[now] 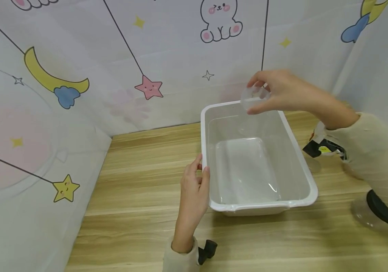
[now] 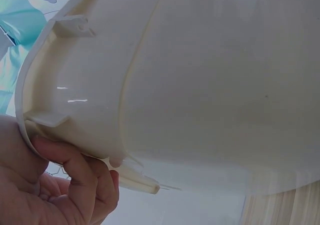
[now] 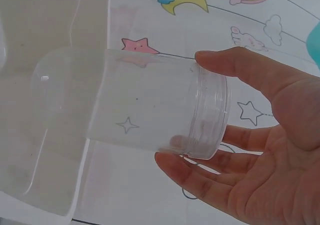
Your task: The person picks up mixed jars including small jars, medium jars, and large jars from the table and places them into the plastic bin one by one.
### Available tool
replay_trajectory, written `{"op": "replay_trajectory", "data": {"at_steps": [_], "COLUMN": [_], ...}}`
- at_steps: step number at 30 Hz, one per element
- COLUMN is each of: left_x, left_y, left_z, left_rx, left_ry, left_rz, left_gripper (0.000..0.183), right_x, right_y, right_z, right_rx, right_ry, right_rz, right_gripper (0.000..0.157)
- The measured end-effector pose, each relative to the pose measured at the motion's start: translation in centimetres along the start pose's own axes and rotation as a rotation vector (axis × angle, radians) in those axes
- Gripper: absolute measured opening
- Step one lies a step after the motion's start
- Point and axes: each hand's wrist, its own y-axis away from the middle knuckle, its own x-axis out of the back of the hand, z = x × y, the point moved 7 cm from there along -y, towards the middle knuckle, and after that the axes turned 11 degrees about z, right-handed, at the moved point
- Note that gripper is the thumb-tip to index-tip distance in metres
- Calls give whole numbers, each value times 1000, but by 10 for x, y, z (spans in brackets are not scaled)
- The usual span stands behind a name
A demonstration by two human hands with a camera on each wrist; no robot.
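Note:
A deep white plastic tub [image 1: 245, 166] stands on the wooden table; its inside shows no contents. My left hand [image 1: 194, 190] grips the tub's left rim, thumb on the inner side in the head view. Seen from the left wrist, curled fingers [image 2: 82, 180] hook under the rim's lip. My right hand [image 1: 284, 90] holds a clear plastic jar [image 3: 145, 100] by its threaded mouth end, thumb on one side and fingers on the other. The jar has no lid on and appears tipped on its side in the right wrist view, its base overlapping the tub's far end.
Right of the tub lies a clear jar with a black lid [image 1: 381, 209], partly behind the right sleeve. A black-and-white item with a yellow patch [image 1: 323, 148] sits near the tub's right side. A white cartoon-print cloth [image 1: 177, 109] hangs behind the table.

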Motion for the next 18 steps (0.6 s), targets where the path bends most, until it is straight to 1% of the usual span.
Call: {"op": "replay_trajectory", "data": {"at_steps": [7,18], "left_x": [0,-1], "left_y": [0,0], "left_z": [0,-1], "left_rx": [7,8], "left_ry": [-10,-9], "left_rz": [-6,-8], "left_gripper": [48,49], "right_x": [-14,-33], "right_y": [-6,-18], "right_z": [-4,-12], "right_rx": [4,38], "right_ry": [-18,1], "right_rz": [-30,-89], "right_gripper": [63,59]}}
